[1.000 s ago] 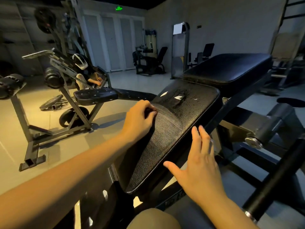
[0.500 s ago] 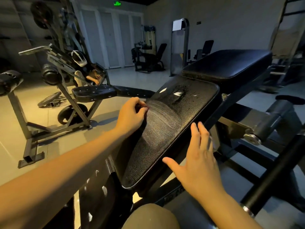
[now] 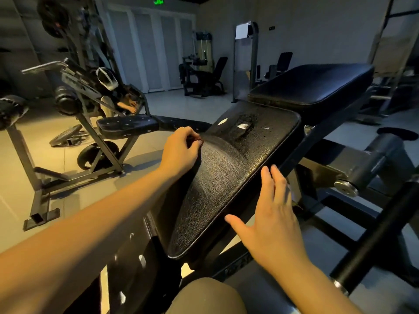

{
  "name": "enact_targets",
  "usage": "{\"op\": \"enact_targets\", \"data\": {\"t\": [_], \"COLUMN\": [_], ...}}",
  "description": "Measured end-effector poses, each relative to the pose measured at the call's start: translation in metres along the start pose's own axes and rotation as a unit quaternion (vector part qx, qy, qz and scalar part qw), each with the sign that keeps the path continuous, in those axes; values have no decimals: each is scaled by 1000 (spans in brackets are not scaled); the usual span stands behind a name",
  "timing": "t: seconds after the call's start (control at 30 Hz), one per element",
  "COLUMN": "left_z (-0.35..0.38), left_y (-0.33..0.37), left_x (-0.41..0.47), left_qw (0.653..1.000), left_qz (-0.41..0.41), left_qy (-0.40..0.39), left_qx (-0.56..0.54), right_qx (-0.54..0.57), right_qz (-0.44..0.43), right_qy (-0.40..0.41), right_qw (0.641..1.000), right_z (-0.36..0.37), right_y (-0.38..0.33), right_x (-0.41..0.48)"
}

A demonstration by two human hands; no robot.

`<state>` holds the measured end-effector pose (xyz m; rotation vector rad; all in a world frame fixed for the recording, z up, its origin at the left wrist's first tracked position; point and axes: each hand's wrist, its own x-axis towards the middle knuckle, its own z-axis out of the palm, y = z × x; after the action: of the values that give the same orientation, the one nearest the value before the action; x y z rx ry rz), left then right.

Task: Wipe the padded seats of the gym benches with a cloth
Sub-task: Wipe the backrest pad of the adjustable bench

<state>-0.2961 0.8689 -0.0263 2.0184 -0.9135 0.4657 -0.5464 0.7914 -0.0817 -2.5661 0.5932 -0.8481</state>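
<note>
Seemingly left hand (image 3: 181,152) curled, right (image 3: 273,220) flat.

Your L hand (image 3: 181,152) curls at the pad's (image 3: 226,177) left edge, contents unclear; R hand (image 3: 272,223) lies flat at its right edge.

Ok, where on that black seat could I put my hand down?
The middle of the padded seat is bare, between the left hand at its left edge and the right hand at its right edge. The near end, down to the rim, is bare too, and so is the upper pad. The far end has a torn patch.
</note>
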Motion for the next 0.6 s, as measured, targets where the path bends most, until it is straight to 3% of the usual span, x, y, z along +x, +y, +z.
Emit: {"op": "enact_targets", "data": {"t": [0.1, 0.2, 0.27, 0.33, 0.47, 0.53, 0.6], "left_z": [-6, -17, -18, -11, -2, -2, -4], "left_y": [30, 60, 60, 41, -1, 3, 28], "left_x": [-33, -71, -72, -49, 9, 6, -19], "left_qw": [996, 968, 957, 976, 999, 999, 999], "left_qz": [77, 219, 255, 200, -24, -30, 41], "left_qy": [-18, -95, -121, -68, -17, -12, -14], "left_qx": [-44, -80, -67, -44, 21, 31, -1], "right_qx": [3, 5, 4, 3, 13, 18, 24], "right_qz": [-1, -5, -8, -8, -5, -1, -1], "right_qy": [-1, 11, 17, 15, 18, 20, 19], "right_qw": [1000, 1000, 1000, 1000, 1000, 1000, 1000], "right_z": [-1, 2, 1, 2, 4, 2, 2], "right_y": [-1, 0, 2, 3, 2, 2, 2], "right_x": [1, 1, 2, 2, 0, 0, 1]}}
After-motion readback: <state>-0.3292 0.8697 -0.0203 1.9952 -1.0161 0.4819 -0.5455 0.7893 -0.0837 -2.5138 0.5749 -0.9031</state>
